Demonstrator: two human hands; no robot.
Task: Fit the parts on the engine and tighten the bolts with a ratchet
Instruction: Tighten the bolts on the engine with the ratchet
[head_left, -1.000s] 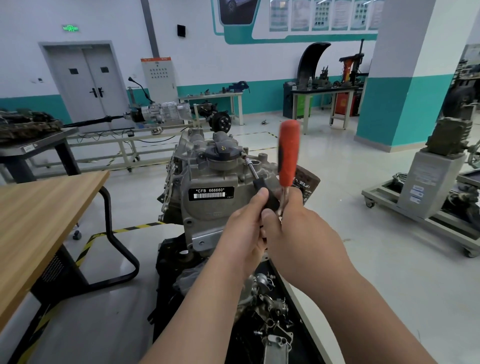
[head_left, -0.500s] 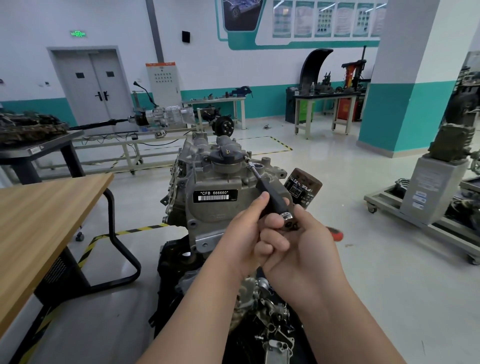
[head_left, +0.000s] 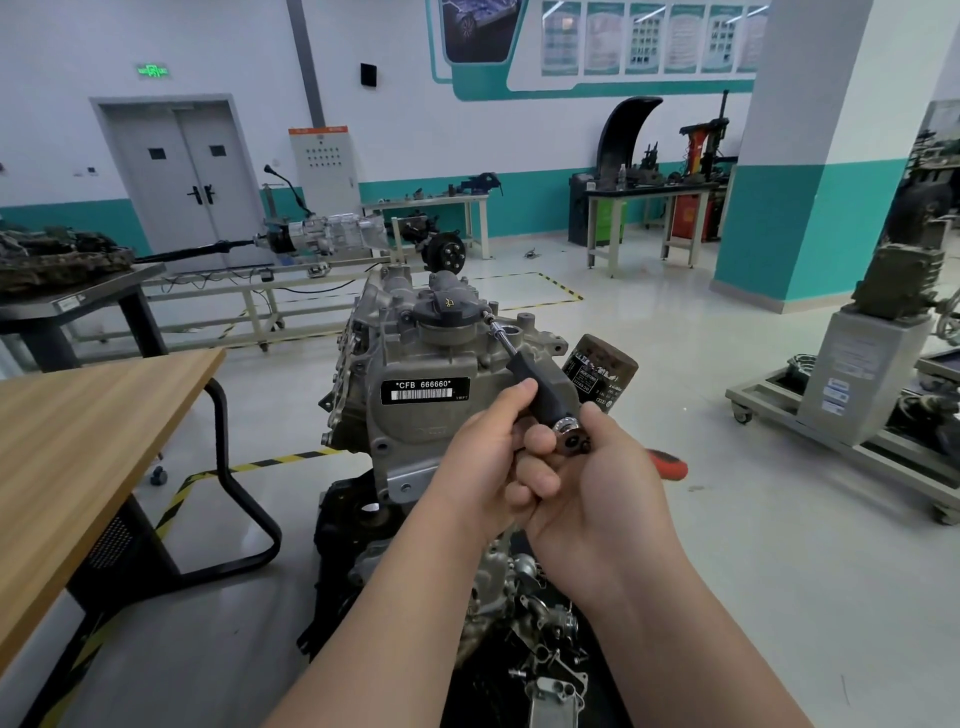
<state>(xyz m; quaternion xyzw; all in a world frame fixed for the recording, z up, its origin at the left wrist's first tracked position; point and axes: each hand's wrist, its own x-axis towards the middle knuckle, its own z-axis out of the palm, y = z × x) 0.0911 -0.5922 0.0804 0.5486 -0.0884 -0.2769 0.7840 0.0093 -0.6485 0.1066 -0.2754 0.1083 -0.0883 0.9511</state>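
Note:
A grey engine (head_left: 415, 415) with a black "CFB 666660" label stands upright in front of me. A black extension bar (head_left: 540, 387) runs from a bolt beside the black oil filler cap (head_left: 448, 310) back to the ratchet head (head_left: 569, 434). My left hand (head_left: 485, 457) pinches the bar's rear end. My right hand (head_left: 587, 493) grips the ratchet at its head; the orange handle (head_left: 667, 464) sticks out to the right behind that hand. A dark oil filter (head_left: 597, 371) sits on the engine's right side.
A wooden table (head_left: 93, 441) stands at the left. Loose metal parts (head_left: 545, 639) lie on the black stand below the engine. A trolley with a grey unit (head_left: 857, 395) is at the right, a teal pillar (head_left: 810, 208) behind it.
The ratchet's orange handle swung from pointing up, down to the right behind my right hand. Both hands kept their hold; the view shifted slightly.

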